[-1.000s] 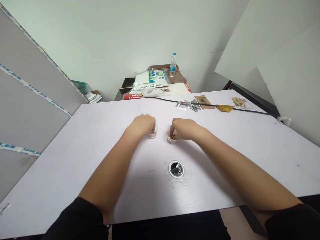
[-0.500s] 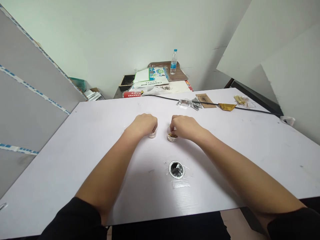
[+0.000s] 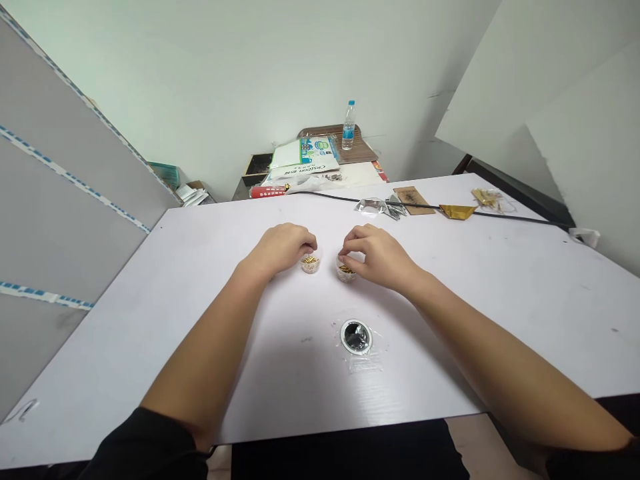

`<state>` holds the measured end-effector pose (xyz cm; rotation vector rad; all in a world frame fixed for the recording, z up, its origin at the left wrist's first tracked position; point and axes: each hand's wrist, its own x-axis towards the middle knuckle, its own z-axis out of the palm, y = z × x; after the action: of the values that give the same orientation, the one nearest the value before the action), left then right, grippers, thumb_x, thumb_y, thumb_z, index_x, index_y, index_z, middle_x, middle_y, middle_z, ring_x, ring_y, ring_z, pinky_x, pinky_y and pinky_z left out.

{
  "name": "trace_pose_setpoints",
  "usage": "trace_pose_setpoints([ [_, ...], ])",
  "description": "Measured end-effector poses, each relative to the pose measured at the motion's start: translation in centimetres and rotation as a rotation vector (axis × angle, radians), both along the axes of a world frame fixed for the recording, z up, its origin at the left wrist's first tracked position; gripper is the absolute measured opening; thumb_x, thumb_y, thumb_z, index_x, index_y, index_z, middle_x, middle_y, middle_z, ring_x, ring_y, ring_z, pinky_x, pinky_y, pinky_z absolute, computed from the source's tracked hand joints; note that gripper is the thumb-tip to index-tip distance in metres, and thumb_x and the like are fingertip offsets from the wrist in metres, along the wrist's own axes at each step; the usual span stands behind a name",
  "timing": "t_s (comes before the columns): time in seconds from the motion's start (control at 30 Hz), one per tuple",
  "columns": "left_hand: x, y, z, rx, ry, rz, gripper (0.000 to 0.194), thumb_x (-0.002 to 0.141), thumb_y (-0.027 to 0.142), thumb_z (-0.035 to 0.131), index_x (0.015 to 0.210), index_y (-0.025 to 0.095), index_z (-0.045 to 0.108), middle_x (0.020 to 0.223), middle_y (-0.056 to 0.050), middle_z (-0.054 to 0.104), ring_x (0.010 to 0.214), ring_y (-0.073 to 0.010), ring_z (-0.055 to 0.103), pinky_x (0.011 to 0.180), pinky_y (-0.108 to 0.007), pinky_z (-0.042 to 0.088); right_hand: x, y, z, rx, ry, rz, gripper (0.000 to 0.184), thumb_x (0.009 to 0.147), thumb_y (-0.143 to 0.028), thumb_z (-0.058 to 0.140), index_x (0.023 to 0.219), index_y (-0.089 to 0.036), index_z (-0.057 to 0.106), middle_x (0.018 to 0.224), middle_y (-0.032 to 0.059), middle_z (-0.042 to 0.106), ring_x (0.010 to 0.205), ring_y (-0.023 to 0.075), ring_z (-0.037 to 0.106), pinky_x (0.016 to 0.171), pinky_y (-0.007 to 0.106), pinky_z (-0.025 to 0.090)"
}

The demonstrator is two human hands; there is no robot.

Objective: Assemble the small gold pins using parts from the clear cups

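Observation:
Two small clear cups stand side by side on the white table, the left cup (image 3: 311,267) and the right cup (image 3: 346,275), both holding small gold-coloured pieces. Just above the left cup is my left hand (image 3: 286,245), its fingertips pinched together over the gold pieces. My right hand (image 3: 377,257) is at the right cup, thumb and forefinger drawn together at its rim, the other fingers curled. Whatever lies between the fingertips of either hand is too small to make out. Part of something small shows beside my left wrist, mostly hidden.
A taped round hole (image 3: 357,337) lies nearer me in the white table (image 3: 200,253). Along the far edge run a black cable (image 3: 325,195), silver foil packets (image 3: 373,205), brown card (image 3: 414,200) and a gold packet (image 3: 457,211). A water bottle (image 3: 349,127) stands beyond.
My left hand has lifted slightly, showing more of the left cup and its gold pieces. The fingers of my right hand have risen to the right cup's rim. The view has shifted slightly.

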<state>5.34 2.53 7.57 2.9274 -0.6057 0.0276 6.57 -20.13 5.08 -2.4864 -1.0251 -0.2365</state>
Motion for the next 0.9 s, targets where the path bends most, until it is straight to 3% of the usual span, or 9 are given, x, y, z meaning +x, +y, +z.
trace_pose_setpoints([
  [0.17, -0.2, 0.2, 0.4, -0.188, -0.077, -0.014, 0.022, 0.084, 0.014, 0.047, 0.086, 0.020, 0.068, 0.091, -0.002, 0.069, 0.084, -0.0174, 0.060, 0.073, -0.030, 0.043, -1.1, 0.2, 0.4, 0.174, 0.017, 0.063, 0.010, 0.083, -0.019, 0.062, 0.081, -0.017, 0.071, 0.087, 0.0052, 0.063, 0.083, 0.0179, 0.056, 0.077, 0.031, 0.042],
  [0.23, -0.8, 0.1, 1.0, -0.393, -0.102, -0.011, 0.022, 0.086, 0.014, 0.046, 0.090, 0.018, 0.067, 0.091, -0.004, 0.066, 0.082, -0.0163, 0.060, 0.074, -0.030, 0.045, -1.9, 0.3, 1.0, 0.344, 0.056, 0.123, 0.012, 0.086, -0.020, 0.058, 0.082, -0.016, 0.068, 0.084, 0.0043, 0.063, 0.079, 0.0146, 0.058, 0.075, 0.027, 0.044],
  [0.3, -1.9, -0.4, 1.0, -0.706, -0.043, 0.025, 0.018, 0.089, 0.019, 0.048, 0.098, 0.017, 0.064, 0.089, -0.004, 0.065, 0.076, -0.0146, 0.061, 0.070, -0.029, 0.048, -2.6, 0.4, 1.3, 0.428, 0.079, 0.143, 0.012, 0.087, -0.019, 0.056, 0.080, -0.015, 0.065, 0.079, 0.0032, 0.063, 0.074, 0.0122, 0.057, 0.069, 0.024, 0.044],
  [0.4, -4.1, -1.4, -0.8, -1.123, 0.125, 0.027, 0.018, 0.093, 0.030, 0.053, 0.101, 0.015, 0.059, 0.075, -0.004, 0.064, 0.065, -0.0124, 0.061, 0.067, -0.028, 0.051, -3.1, 0.6, 0.9, 0.499, 0.106, 0.087, 0.012, 0.086, -0.021, 0.056, 0.080, -0.015, 0.064, 0.076, 0.0033, 0.063, 0.070, 0.0121, 0.057, 0.064, 0.024, 0.043],
  [0.5, -6.4, -2.4, -4.3, -1.383, 0.210, 0.040, 0.024, 0.093, 0.039, 0.056, 0.096, 0.016, 0.056, 0.063, 0.001, 0.057, 0.056, -0.0108, 0.056, 0.059, -0.026, 0.048, -3.9, 0.9, -0.1, 0.701, 0.390, 0.010, 0.017, 0.088, -0.031, 0.059, 0.084, -0.015, 0.062, 0.072, 0.0027, 0.061, 0.061, 0.0109, 0.057, 0.056, 0.023, 0.044],
  [0.6, -7.9, -3.1, -7.5, -1.539, 0.132, 0.160, 0.027, 0.087, 0.041, 0.065, 0.088, 0.016, 0.055, 0.072, 0.001, 0.054, 0.054, -0.0067, 0.052, 0.053, -0.022, 0.043, -5.5, 1.6, -1.0, 0.866, 0.824, 0.046, 0.028, 0.085, -0.042, 0.063, 0.087, -0.015, 0.058, 0.071, 0.0011, 0.061, 0.047, 0.0082, 0.053, 0.041, 0.020, 0.036],
  [0.67, -8.4, -3.4, -8.7, -1.607, 0.165, 0.243, 0.028, 0.085, 0.041, 0.067, 0.089, 0.017, 0.054, 0.074, 0.002, 0.052, 0.050, -0.0049, 0.050, 0.047, -0.020, 0.039, -6.6, 2.3, -1.7, 0.958, 1.025, 0.050, 0.034, 0.081, -0.047, 0.067, 0.086, -0.015, 0.055, 0.070, 0.0004, 0.060, 0.047, 0.0087, 0.055, 0.038, 0.018, 0.033],
  [0.8, -8.4, -3.7, -9.2, -1.686, 0.220, 0.253, 0.024, 0.084, 0.035, 0.069, 0.091, 0.017, 0.055, 0.073, 0.003, 0.054, 0.055, -0.0048, 0.052, 0.053, -0.019, 0.043, -7.9, 3.7, -3.4, 1.078, 1.227, 0.018, 0.035, 0.078, -0.045, 0.073, 0.082, -0.015, 0.055, 0.073, 0.0009, 0.061, 0.058, 0.0101, 0.060, 0.042, 0.017, 0.041],
  [0.9, -8.3, -3.9, -8.9, -1.641, 0.210, 0.276, 0.022, 0.085, 0.033, 0.069, 0.090, 0.016, 0.057, 0.068, 0.003, 0.054, 0.056, -0.0051, 0.050, 0.054, -0.018, 0.043, -8.0, 4.0, -4.5, 1.155, 1.413, -0.038, 0.033, 0.076, -0.041, 0.076, 0.083, -0.014, 0.057, 0.076, 0.0013, 0.062, 0.063, 0.0108, 0.062, 0.045, 0.018, 0.045],
])
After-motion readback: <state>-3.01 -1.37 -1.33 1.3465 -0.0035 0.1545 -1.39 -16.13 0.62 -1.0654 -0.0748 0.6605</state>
